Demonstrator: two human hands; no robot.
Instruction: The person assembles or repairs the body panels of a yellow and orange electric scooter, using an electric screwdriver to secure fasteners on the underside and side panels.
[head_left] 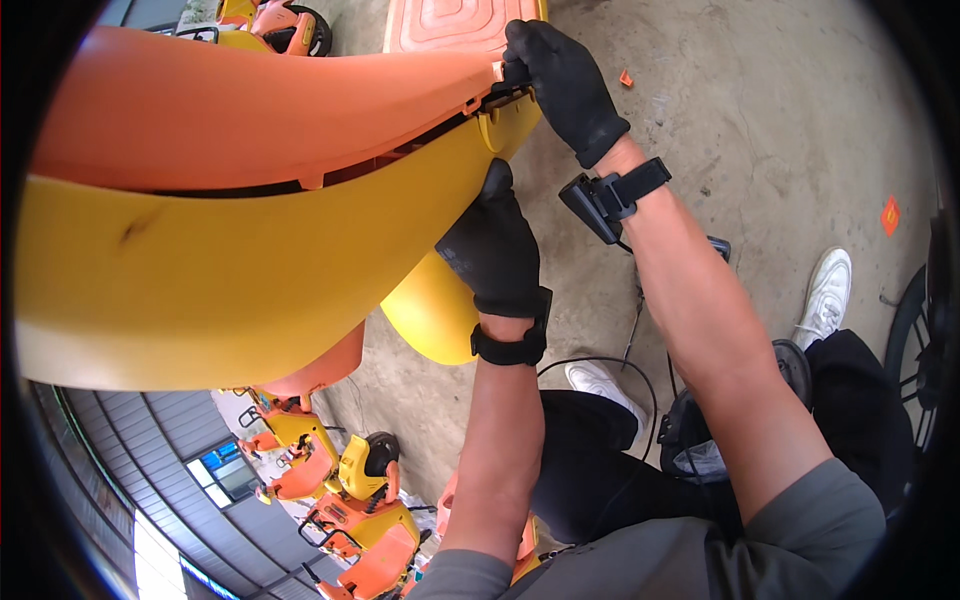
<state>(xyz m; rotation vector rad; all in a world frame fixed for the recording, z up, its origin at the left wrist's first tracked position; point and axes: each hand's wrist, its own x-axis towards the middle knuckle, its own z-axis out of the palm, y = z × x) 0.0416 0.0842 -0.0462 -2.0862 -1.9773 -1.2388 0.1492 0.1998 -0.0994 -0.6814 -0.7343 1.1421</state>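
Head view, looking down along both forearms. Nearest the camera: grey sleeves and dark trousers, with two white shoes on the concrete floor. A black cable loops over the lap.

Left hand, black glove, black wrist strap. It is cupped against the underside of the yellow plastic shell, fingers curled up behind the shell's edge and pressing on it from below. Fingertips hidden by the shell; how far they wrap cannot be told.

Right hand, black glove, with a small black device strapped at the wrist. It reaches farther out, to the tip where the orange plastic shell lies on top of the yellow one. Fingers are closed in a pinch on the orange shell's end, right at the seam. A dark gap runs along the seam between the two shells.

The two joined shells fill the upper left of the frame, held up off the floor, tilted, tip pointing toward upper centre. A rounded yellow part sits just below the left hand, under the big shell.

Farther out: an orange moulded panel on the floor past the tip; small orange scraps on the concrete to the right. Several orange and yellow ride-on toy vehicles stand at lower left; another at the top edge.
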